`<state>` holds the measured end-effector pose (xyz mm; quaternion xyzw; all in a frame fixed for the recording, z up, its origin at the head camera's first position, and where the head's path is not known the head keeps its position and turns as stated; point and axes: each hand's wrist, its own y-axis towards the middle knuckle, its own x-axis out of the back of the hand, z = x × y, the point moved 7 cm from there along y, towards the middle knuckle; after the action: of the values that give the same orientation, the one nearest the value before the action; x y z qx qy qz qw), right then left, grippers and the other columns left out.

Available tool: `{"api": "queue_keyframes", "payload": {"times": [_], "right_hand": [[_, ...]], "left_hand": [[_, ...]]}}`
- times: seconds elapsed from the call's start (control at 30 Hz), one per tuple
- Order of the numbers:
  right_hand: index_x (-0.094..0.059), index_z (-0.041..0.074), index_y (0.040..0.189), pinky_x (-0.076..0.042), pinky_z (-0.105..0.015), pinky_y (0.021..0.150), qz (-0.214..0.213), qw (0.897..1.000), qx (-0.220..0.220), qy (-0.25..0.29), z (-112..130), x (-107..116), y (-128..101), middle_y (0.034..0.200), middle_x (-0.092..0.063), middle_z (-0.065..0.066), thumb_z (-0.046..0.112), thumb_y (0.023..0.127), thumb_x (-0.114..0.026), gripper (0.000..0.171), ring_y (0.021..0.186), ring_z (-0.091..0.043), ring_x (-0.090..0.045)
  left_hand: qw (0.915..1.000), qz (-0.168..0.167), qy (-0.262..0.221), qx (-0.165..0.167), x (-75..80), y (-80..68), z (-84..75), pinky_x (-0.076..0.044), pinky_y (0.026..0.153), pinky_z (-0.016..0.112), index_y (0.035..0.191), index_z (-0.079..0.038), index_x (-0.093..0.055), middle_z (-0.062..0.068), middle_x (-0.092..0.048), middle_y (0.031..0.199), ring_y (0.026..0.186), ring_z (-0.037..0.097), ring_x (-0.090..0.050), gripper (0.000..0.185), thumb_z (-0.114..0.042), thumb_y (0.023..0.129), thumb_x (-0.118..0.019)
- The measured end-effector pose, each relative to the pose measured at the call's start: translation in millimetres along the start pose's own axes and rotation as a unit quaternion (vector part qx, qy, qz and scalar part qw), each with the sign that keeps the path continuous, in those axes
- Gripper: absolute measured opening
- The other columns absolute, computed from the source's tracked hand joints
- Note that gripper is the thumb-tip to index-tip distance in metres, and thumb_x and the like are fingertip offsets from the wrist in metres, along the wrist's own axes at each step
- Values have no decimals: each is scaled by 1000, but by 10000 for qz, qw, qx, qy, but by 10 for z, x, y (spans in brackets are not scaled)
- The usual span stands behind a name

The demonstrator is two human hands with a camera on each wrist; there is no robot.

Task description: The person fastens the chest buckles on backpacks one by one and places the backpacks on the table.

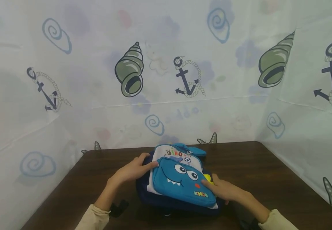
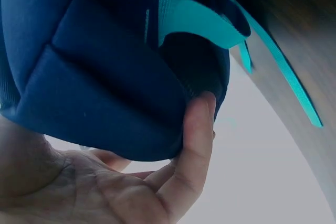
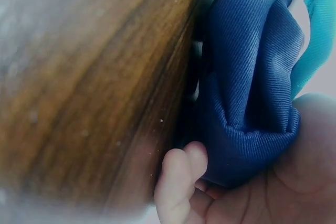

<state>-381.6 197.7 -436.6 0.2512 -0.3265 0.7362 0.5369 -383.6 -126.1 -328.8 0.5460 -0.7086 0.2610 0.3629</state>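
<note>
A small backpack (image 1: 180, 182) lies on the dark wooden table (image 1: 269, 179). It has a navy body, a white panel reading DINO and a bright blue pocket with a monster face. My left hand (image 1: 137, 167) grips its left edge, fingers over the top. In the left wrist view the thumb (image 2: 197, 129) curls round the navy padded fabric (image 2: 105, 77) beside a teal strap (image 2: 273, 56). My right hand (image 1: 220, 188) holds the lower right corner. In the right wrist view the fingers (image 3: 181, 174) bunch navy fabric (image 3: 252, 103) against the palm.
A white cloth printed with anchors and shells (image 1: 131, 70) walls the table at the back and on both sides. A black strap end (image 1: 119, 207) lies by my left forearm. Bare tabletop (image 3: 79, 93) stretches left and right of the backpack.
</note>
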Motion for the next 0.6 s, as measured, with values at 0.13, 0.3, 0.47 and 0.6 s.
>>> {"api": "queue_keyframes", "payload": {"times": [0.13,0.3,0.47,0.6], "right_hand": [[-21,-10,149,-58,-38,52,79,9999,38,-73,18,-5,-18,106,-59,-20,74,92,-45,104,79,-25,-64],[-21,-8,150,-57,-38,51,109,9999,9,-74,-9,-4,14,105,-59,-20,74,92,-45,103,78,-26,-63],[-21,-8,150,-58,-38,53,142,9999,-1,-86,-11,-2,18,107,-58,-20,73,92,-45,102,77,-27,-62],[-21,-10,149,-58,-37,54,185,9997,29,-153,-24,-16,26,108,-58,-21,74,92,-42,103,79,-28,-62]], "left_hand": [[10000,0,-18,-53,13,-1,-14,-44,103,62,149,-2,-38,25,-49,143,129,41,-51,78,-57,96,-54],[9999,-123,-58,-81,50,-14,-47,-43,104,62,150,-4,-38,24,-48,146,132,41,-50,77,-57,97,-55],[9996,-230,-90,-166,73,-9,-54,-45,103,61,149,-5,-39,23,-48,145,130,40,-51,73,-54,97,-55],[9988,-344,-167,-297,94,-14,-59,-44,103,62,148,-8,-41,21,-47,148,132,41,-50,69,-53,97,-56]]}}
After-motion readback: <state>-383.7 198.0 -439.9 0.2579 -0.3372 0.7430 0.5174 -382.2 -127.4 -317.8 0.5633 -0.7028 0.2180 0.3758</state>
